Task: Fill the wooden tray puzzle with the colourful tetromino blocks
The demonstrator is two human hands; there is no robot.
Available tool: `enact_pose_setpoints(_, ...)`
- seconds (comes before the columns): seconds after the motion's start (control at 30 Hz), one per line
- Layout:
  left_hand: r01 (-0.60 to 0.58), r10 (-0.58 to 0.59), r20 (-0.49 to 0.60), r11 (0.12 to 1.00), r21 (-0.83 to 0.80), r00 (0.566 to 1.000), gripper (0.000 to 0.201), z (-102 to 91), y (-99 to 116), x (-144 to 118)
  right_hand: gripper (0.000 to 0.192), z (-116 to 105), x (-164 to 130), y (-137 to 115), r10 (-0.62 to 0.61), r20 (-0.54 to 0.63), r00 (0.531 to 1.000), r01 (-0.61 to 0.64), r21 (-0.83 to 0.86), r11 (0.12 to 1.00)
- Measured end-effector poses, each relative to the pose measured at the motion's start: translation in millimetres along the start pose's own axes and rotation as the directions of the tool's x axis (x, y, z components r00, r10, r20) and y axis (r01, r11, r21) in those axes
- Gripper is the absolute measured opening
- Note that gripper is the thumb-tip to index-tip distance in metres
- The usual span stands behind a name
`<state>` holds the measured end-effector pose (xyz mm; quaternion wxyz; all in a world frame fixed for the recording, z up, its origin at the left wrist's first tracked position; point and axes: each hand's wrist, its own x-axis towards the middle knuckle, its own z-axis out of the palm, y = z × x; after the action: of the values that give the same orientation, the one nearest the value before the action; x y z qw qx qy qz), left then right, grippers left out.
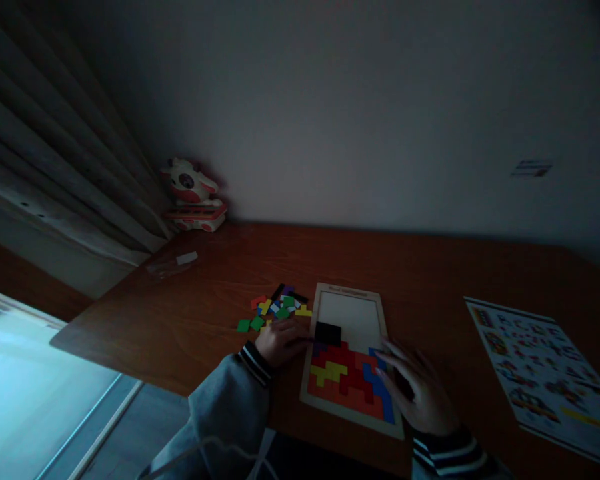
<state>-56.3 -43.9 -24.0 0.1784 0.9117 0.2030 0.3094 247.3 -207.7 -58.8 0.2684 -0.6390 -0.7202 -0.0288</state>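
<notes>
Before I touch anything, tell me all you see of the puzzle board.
The puzzle board lies flat, slightly turned, on the table. It is a shallow rectangular tray; its pale frame looks wooden, with blurred dark lettering along the far edge. Red, orange, yellow, blue, purple and black blocks fill the near part; whitish base shows at the far end. The left hand is at its left edge, the right hand at its right side; whether either touches it is unclear.
</notes>
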Motion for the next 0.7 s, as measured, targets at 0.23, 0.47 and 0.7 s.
enact_pose_setpoints(0.23,0.000,-0.002,0.041,0.999,0.043,0.999,0.022,-1.7,9.4,2.1,0.028,0.1,1.8,-1.2,0.018,-0.023,1.000,-0.017,0.036,0.999)
enact_pose_setpoints(0.47,-0.065,0.061,0.046,0.993,0.098,0.997,0.024,-2.9,11.9,9.4,0.024,-5.7,5.9,-5.3,0.025,-0.113,0.993,-0.014,0.093,0.996)
enact_pose_setpoints(0.7,-0.159,0.154,0.051,0.981,0.109,0.987,0.023,2.7,16.8,17.2,0.017,-17.8,19.1,-33.7,-0.017,-0.278,0.960,0.065,0.165,0.984)
